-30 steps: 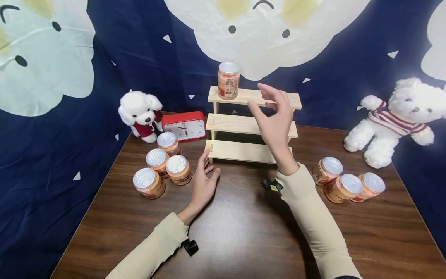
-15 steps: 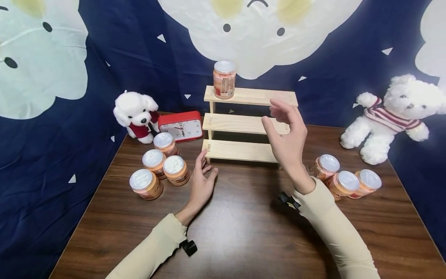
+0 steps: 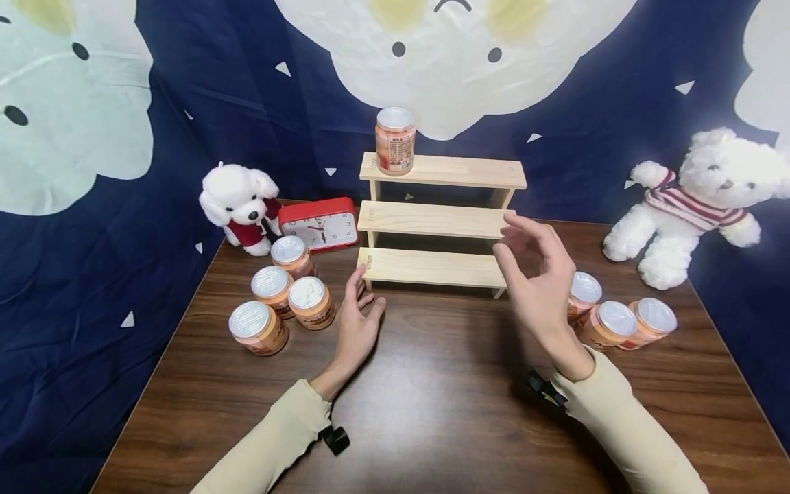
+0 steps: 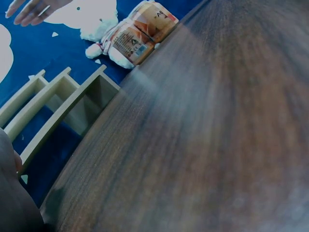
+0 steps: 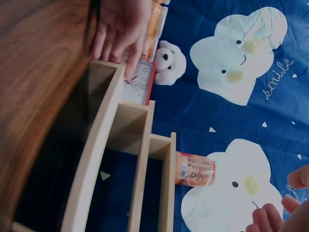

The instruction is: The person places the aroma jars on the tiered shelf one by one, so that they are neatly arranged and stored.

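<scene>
A three-tier wooden shelf (image 3: 444,269) stands at the back middle of the table, with one orange jar (image 3: 395,143) upright at the left end of its top tier. My left hand (image 3: 359,331) rests by the shelf's front left corner, fingers relaxed, fingertips right at the bottom tier's end. My right hand (image 3: 543,288) is raised in the air near the shelf's right side, thumb and fingers apart with nothing between them. Behind it stand several silver-lidded jars (image 3: 655,318), one partly hidden by the hand. More such jars (image 3: 308,302) stand in a group left of my left hand.
A red alarm clock (image 3: 319,225) and a white toy dog (image 3: 239,206) sit left of the shelf. On the right, a white teddy bear (image 3: 697,206) leans against the blue cloth backdrop (image 3: 574,165). The brown wooden table (image 3: 426,412) reaches toward me.
My right hand has moved right and down, away from the top tier toward the right-hand jars. My left hand stays by the shelf corner. The head view has shifted slightly.
</scene>
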Motion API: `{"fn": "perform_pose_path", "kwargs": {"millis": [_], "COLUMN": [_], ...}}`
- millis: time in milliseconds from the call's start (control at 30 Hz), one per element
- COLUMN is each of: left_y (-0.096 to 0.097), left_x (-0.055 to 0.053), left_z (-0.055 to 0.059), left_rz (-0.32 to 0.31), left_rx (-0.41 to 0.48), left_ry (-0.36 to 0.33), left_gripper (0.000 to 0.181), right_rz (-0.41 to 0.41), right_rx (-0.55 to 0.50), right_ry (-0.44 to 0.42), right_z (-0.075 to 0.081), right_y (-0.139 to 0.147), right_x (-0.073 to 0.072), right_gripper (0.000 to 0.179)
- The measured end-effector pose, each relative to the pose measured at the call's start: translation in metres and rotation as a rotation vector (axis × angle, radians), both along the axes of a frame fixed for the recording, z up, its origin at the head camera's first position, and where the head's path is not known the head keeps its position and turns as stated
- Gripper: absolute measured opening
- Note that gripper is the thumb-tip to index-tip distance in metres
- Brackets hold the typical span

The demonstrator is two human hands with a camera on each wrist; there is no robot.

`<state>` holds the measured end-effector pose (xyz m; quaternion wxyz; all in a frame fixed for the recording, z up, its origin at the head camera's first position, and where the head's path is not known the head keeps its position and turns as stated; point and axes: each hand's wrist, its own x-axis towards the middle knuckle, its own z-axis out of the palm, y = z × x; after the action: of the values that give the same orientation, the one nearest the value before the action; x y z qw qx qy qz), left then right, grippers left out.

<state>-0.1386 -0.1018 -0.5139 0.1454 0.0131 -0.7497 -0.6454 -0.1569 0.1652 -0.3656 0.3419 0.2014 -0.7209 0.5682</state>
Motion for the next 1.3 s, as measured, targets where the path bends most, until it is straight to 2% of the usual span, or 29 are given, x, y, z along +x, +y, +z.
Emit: {"fn": "perform_pose_path", "kwargs": {"millis": [267, 567, 767, 933, 1100, 1200, 1300], "left_y": [0.002, 0.001, 0.0, 0.001, 0.0, -0.001, -0.001], "left_x": [0.002, 0.002, 0.001, 0.0, -0.002, -0.004, -0.004], "left_z": [-0.001, 0.001, 0.002, 0.001, -0.004, -0.01, -0.011], "left_rz": [-0.003, 0.0, -0.006, -0.02, -0.009, 0.007, 0.005], "left_rx": [0.023, 0.01, 0.013, 0.023, 0.018, 0.026, 0.023], "left_ry": [0.006, -0.001, -0.008, 0.005, 0.033, 0.025, 0.024], "left_gripper": [0.071, 0.072, 0.072, 0.071, 0.072, 0.072, 0.072], "right_rz": [0.056, 0.026, 0.006, -0.012, -0.036, -0.048, -0.066], "right_rx": [0.052, 0.107, 0.084, 0.045, 0.021, 0.002, -0.016], "right_ry": [0.017, 0.024, 0.022, 0.053, 0.058, 0.045, 0.031], "right_z": [-0.018, -0.039, -0.039, -0.035, -0.035, -0.038, -0.04], "right_y": [0.026, 0.05, 0.06, 0.065, 0.072, 0.078, 0.087], "right_x": [0.018, 0.043, 0.066, 0.08, 0.085, 0.085, 0.085], "right_gripper": [0.043, 0.037, 0.038, 0.029, 0.03, 0.034, 0.035]}}
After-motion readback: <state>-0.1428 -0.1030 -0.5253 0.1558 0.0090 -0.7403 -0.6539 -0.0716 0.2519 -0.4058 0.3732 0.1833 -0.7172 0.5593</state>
